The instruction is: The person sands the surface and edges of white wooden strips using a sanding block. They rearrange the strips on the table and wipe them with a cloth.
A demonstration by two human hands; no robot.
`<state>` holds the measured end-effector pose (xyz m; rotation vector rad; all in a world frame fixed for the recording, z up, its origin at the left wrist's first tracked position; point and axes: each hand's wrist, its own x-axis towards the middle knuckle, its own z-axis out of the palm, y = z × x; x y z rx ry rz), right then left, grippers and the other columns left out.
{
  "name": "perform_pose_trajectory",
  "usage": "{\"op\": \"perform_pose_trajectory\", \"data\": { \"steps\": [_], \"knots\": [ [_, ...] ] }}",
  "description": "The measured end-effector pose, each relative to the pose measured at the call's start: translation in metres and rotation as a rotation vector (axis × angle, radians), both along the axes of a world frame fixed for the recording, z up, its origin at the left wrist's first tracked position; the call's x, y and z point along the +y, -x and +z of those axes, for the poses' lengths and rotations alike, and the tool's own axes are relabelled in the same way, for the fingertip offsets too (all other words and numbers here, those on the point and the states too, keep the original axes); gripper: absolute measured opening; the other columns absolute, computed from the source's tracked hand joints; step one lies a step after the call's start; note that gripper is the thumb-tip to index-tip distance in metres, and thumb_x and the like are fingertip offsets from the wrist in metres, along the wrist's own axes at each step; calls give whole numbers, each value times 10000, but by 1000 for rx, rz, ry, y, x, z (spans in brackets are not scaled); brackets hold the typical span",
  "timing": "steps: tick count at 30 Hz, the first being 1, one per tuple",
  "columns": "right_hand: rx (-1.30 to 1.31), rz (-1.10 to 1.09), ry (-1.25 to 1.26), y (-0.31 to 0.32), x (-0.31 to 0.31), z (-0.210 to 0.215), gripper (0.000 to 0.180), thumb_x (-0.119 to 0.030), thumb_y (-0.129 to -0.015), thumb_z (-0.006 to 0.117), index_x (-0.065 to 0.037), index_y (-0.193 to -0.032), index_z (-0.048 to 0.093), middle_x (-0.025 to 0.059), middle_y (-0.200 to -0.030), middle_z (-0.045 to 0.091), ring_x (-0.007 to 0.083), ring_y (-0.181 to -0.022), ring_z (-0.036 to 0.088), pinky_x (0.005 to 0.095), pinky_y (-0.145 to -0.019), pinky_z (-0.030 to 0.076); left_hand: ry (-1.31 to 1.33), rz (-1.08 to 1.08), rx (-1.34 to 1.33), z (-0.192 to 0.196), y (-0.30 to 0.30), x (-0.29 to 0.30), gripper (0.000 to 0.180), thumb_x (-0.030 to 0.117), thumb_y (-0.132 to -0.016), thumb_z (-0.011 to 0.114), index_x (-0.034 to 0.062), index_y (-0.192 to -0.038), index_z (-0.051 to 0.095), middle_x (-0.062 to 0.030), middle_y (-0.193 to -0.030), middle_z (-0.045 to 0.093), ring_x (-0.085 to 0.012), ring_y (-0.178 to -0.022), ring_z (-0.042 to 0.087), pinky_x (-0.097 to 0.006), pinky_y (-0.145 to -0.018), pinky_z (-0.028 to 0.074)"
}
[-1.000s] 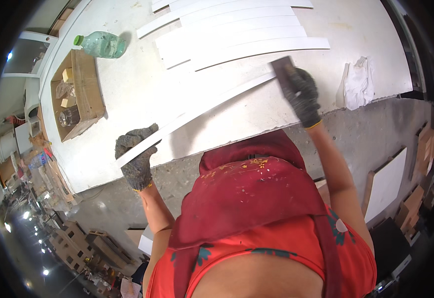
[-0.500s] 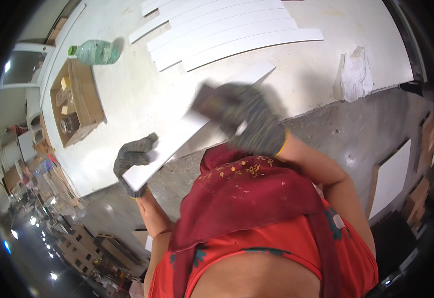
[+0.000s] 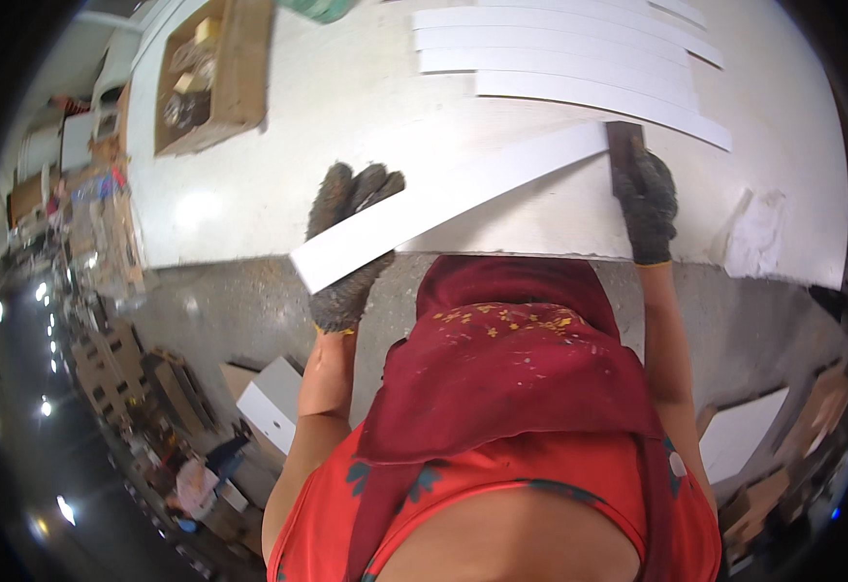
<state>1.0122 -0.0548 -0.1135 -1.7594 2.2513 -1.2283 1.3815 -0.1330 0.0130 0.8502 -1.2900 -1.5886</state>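
Note:
A long white strip [image 3: 453, 199] slants across the near part of the white table. Its near-left end lies over my left hand [image 3: 348, 291], gloved in dark grey knit, which holds it from below; the fingertips stick out past the strip's far edge and the thumb cannot be made out. The strip's other end reaches up to a dark brown flat block [image 3: 622, 145]. My right hand [image 3: 651, 209], in a matching glove, is closed on that block from its right side, just at the strip's right end.
Several similar white strips [image 3: 560, 48] lie side by side at the back of the table [image 3: 501, 116]. A cardboard box [image 3: 245, 73] with small items stands at the far left, beside a green bottle [image 3: 319, 8]. A crumpled white cloth [image 3: 755, 233] rests at the right edge. White panels [image 3: 742, 435] lean below.
My right hand has moved right with the brown block, from the strip's middle to its right end. The head view has shifted, so the box and strips sit higher and further right.

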Motion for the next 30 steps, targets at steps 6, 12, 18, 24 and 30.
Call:
{"op": "perform_pose_trajectory", "data": {
  "steps": [6, 12, 18, 24, 30],
  "knots": [
    [-6, 66, -193, -15, -6, 23, 544, -109, -784, 745, -100, -1313, 616, 172, -1101, 664, 344, -980, 637, 421, -866, 512, 334, -78, -551, 11, -16, -2, 692, 153, -703, 871, 34, -1314, 569, -133, -1288, 625, -259, -1200, 571, -388, -1030, 442],
    [-20, 718, 205, -150, -48, 126, 600, -172, -701, 759, -171, -1282, 612, 162, -1242, 579, 356, -1076, 586, 479, -903, 480, 379, 24, -728, -8, -17, -12, 507, 186, -723, 855, 30, -1162, 656, -102, -1145, 676, -252, -1120, 599, -376, -984, 457],
    [-156, 960, 259, -226, -78, 156, 465, -320, -739, 725, -185, -1180, 664, 214, -1260, 543, 377, -1060, 561, 509, -877, 464, 430, 141, -698, -16, -20, -22, 444, 164, -727, 845, 29, -1116, 681, -99, -1113, 691, -245, -1140, 589, -375, -995, 445],
    [-152, 841, 188, -203, -64, 145, 392, -259, -743, 745, -208, -1128, 688, 177, -1130, 616, 347, -915, 621, 483, -771, 515, 296, 240, -601, -19, -3, -15, 381, 142, -731, 836, 28, -1070, 705, -95, -1082, 706, -237, -1160, 580, -373, -1005, 433],
    [-91, 264, 128, -30, -35, 31, 379, -38, -779, 685, -115, -1151, 689, 123, -1024, 672, 277, -824, 673, 385, -736, 565, 568, 65, -893, -10, -7, -22, 448, 149, -657, 878, 38, -1061, 717, -68, -1115, 724, -217, -1044, 635, -359, -944, 466]
  ]
}}
